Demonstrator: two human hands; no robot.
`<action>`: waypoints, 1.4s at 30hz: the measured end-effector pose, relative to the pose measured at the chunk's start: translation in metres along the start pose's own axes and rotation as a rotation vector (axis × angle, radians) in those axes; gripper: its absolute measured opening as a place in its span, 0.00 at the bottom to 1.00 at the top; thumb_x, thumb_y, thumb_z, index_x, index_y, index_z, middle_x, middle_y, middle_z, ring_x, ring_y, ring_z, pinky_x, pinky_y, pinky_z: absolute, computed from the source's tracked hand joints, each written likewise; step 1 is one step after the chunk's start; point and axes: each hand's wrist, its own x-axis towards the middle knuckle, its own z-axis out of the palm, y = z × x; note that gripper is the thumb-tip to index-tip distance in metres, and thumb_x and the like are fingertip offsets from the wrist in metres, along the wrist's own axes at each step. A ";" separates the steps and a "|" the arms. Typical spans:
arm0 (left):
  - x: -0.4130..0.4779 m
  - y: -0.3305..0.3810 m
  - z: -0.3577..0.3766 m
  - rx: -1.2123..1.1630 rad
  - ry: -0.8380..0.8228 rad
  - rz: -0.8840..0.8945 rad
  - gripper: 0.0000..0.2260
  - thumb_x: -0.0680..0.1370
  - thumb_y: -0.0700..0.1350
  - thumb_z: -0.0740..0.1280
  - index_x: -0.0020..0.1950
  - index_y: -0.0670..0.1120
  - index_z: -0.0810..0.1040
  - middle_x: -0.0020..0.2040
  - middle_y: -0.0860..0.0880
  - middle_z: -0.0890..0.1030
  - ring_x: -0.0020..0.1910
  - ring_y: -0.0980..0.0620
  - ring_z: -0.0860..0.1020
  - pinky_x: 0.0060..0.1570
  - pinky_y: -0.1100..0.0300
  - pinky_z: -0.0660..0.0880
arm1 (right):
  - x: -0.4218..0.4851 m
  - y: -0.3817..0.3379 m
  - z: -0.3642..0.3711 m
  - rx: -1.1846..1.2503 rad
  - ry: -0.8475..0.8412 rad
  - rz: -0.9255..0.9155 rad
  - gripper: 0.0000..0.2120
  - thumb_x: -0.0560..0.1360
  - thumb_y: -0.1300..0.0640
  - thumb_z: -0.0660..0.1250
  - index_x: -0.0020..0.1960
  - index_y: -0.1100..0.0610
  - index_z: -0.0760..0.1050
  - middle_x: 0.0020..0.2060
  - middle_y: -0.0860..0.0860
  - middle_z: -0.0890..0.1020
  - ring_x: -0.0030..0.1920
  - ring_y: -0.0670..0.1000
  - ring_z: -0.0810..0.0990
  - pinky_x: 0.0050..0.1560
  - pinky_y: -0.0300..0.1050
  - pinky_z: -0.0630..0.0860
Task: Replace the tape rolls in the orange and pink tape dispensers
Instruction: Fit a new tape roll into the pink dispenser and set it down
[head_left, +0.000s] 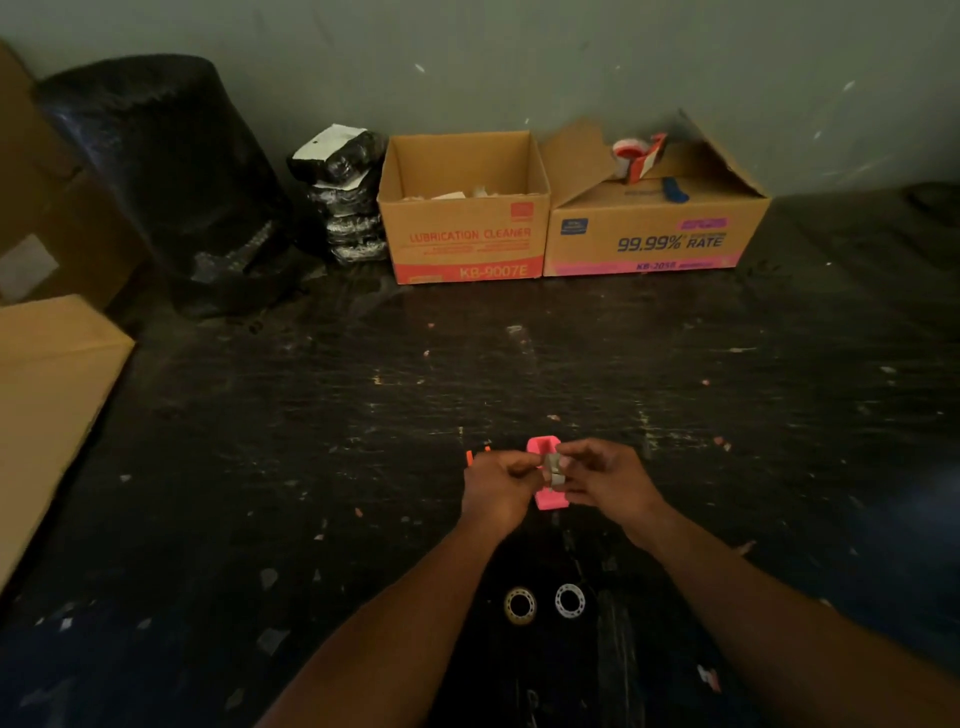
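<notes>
Two tape rolls lie flat on the dark table (311, 415) nearest the camera, betw. the forearms: a yellowish roll (520, 605) on the left and a whiter roll (569, 600) just beside it on the right, not touching.

Beyond them, the pink dispenser (546, 496) sits on the table under both hands; its open top end shows past the fingers and its near end pokes out below them. Left hand (498, 486) and right hand (605, 480) meet over it, fingertips pinched on a small grey piece (554, 467) held betw. them, looks like a tape roll or core, can't tell which. Both sets of fingers curled, gripping that piece. Orange dispenser (477, 454) is mostly hidden behind the left hand, only its orange tips show, just left of the pink one.

Table surface is black, scuffed, w/ scattered paper and tape scraps.

Farther back, against the wall: an open carton marked LUBRICATION CLEANER (464, 223), touching a second carton marked 99.99% RATE (655, 234) on its right. The second one has a red-and-white tape gun (639, 156) and a blue item (674, 189) on its flaps. Left of the cartons, a stack of black wrapped packets (343, 202), then a big black-wrapped bundle (161, 171). Plain brown boxes (47, 415) at the far left edge.
</notes>
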 end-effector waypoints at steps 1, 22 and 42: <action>0.004 -0.002 0.002 -0.002 0.010 -0.008 0.12 0.76 0.40 0.74 0.59 0.44 0.85 0.54 0.47 0.88 0.50 0.54 0.85 0.58 0.55 0.81 | 0.008 0.004 0.001 -0.017 0.015 0.014 0.11 0.77 0.61 0.69 0.59 0.60 0.80 0.51 0.60 0.86 0.46 0.54 0.87 0.48 0.49 0.83; 0.055 -0.032 0.024 0.308 -0.129 0.070 0.14 0.77 0.40 0.65 0.58 0.51 0.85 0.51 0.49 0.88 0.49 0.53 0.85 0.54 0.50 0.81 | 0.082 0.037 0.007 -0.451 0.108 0.007 0.09 0.74 0.57 0.73 0.53 0.57 0.85 0.48 0.52 0.87 0.48 0.47 0.83 0.49 0.37 0.77; 0.052 -0.022 0.023 0.573 -0.226 0.140 0.16 0.79 0.40 0.65 0.66 0.48 0.78 0.60 0.43 0.81 0.56 0.46 0.81 0.57 0.49 0.80 | 0.085 0.032 0.012 -0.550 0.148 0.074 0.08 0.76 0.49 0.71 0.47 0.53 0.84 0.41 0.49 0.85 0.44 0.47 0.84 0.46 0.43 0.80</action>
